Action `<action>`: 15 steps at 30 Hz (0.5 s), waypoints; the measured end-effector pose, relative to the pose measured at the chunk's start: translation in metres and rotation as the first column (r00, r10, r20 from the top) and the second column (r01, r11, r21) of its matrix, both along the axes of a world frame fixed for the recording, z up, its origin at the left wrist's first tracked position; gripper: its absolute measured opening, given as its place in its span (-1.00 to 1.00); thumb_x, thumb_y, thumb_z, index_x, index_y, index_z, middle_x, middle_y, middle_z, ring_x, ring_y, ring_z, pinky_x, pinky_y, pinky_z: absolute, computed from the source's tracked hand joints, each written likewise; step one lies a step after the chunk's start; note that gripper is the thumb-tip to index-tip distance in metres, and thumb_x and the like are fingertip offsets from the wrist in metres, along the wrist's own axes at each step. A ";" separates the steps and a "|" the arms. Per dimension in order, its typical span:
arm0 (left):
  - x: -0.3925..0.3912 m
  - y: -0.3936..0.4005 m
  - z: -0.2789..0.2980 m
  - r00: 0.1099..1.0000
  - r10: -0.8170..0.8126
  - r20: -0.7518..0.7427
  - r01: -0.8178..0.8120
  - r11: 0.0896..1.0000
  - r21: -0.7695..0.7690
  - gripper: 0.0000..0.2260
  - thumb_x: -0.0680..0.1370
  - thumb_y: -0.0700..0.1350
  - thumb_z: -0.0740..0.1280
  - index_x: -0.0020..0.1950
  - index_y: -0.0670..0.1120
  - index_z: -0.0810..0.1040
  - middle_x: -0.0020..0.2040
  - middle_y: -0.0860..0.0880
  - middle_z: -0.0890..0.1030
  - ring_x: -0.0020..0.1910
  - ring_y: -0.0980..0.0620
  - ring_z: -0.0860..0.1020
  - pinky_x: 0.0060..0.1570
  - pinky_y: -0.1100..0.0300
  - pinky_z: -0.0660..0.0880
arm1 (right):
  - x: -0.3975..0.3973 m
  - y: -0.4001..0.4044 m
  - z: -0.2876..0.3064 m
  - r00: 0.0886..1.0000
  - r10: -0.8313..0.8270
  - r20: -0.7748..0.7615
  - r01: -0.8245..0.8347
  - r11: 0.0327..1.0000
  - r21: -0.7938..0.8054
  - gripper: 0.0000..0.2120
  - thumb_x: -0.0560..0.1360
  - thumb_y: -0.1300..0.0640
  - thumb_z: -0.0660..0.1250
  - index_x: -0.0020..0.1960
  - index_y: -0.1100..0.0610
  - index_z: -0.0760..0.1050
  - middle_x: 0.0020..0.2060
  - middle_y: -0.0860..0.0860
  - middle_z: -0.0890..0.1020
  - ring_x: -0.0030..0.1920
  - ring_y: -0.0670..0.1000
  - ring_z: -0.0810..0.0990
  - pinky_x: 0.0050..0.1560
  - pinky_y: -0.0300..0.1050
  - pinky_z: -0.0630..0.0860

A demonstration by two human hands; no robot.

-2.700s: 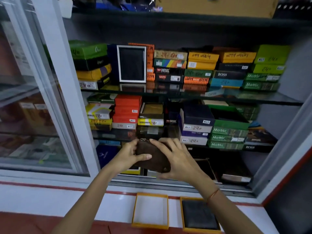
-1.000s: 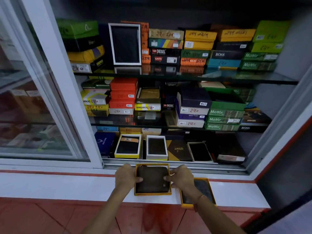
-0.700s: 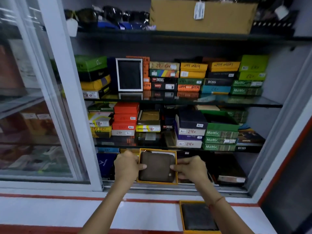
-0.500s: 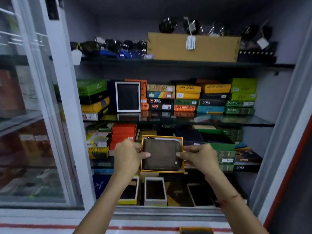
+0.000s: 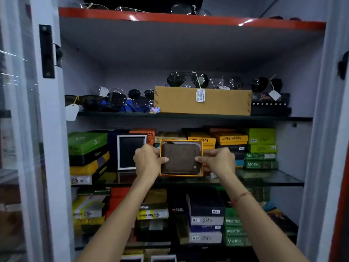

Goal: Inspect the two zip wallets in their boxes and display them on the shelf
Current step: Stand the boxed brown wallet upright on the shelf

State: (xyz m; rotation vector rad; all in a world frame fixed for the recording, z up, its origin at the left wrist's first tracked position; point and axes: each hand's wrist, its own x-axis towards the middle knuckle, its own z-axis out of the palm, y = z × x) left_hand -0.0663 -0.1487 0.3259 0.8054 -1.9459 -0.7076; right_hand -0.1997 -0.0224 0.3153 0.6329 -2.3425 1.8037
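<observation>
A brown zip wallet [image 5: 180, 159] lies in an open box with an orange rim [image 5: 160, 168]. I hold the box upright, its open face toward me, in front of the stacked boxes on the glass shelf [image 5: 273, 179]. My left hand [image 5: 148, 160] grips its left side with the thumb on the wallet. My right hand [image 5: 219, 161] grips its right side the same way. The box's lower edge hangs just above the shelf. The second wallet box is out of view.
A white-framed box with a dark wallet [image 5: 131, 152] stands upright just left of my left hand. Coloured wallet boxes [image 5: 261, 148] fill this shelf and the one below. Sunglasses and a cardboard box [image 5: 203, 101] sit on the shelf above. A sliding glass door frame [image 5: 47, 129] stands at the left.
I laid the wallet into its box on the ledge, then both hands lifted the box from the ledge up to the glass shelf with the stacked boxes.
</observation>
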 end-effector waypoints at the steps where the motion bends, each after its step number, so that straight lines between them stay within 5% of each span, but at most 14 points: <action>1: -0.006 -0.004 -0.003 1.000 0.011 0.002 -0.011 1.000 0.004 -0.66 0.36 -0.12 0.53 0.07 -0.23 0.66 0.03 -0.18 0.69 0.07 -0.10 0.64 0.06 0.15 0.54 | -0.007 -0.010 -0.005 1.000 -0.013 -0.001 0.013 1.000 0.006 -0.58 0.24 0.10 0.62 0.06 0.18 0.65 -0.02 0.10 0.71 -0.10 0.08 0.70 -0.05 0.05 0.67; 5: -0.029 -0.022 -0.014 0.998 0.053 0.032 -0.053 0.999 -0.007 -0.75 0.39 -0.14 0.51 -0.01 -0.24 0.67 -0.07 -0.16 0.71 -0.01 -0.08 0.66 -0.05 0.21 0.50 | -0.028 -0.044 -0.016 0.999 -0.040 -0.001 0.041 0.998 0.041 -0.61 0.25 0.07 0.60 0.03 0.14 0.66 -0.04 0.08 0.72 -0.06 0.08 0.69 -0.01 0.06 0.66; 10: -0.045 -0.041 -0.021 0.993 0.114 0.025 -0.112 0.993 -0.042 -0.70 0.43 -0.13 0.47 0.13 -0.20 0.64 -0.02 -0.13 0.70 0.05 -0.07 0.65 0.04 0.11 0.57 | -0.039 -0.067 -0.021 0.999 -0.051 -0.013 0.052 0.998 0.032 -0.66 0.26 0.05 0.59 0.00 0.12 0.67 -0.10 0.06 0.72 -0.10 0.07 0.69 -0.06 0.06 0.67; 15: -0.051 -0.049 -0.024 0.991 0.119 0.062 -0.113 0.990 -0.086 -0.85 0.46 -0.13 0.43 -0.13 -0.23 0.66 -0.16 -0.14 0.69 -0.09 -0.08 0.66 -0.13 0.18 0.53 | -0.045 -0.073 -0.024 1.000 -0.019 -0.010 0.019 1.000 0.017 -0.60 0.24 0.02 0.60 0.04 0.11 0.66 -0.08 0.03 0.72 -0.06 0.04 0.69 -0.05 0.05 0.67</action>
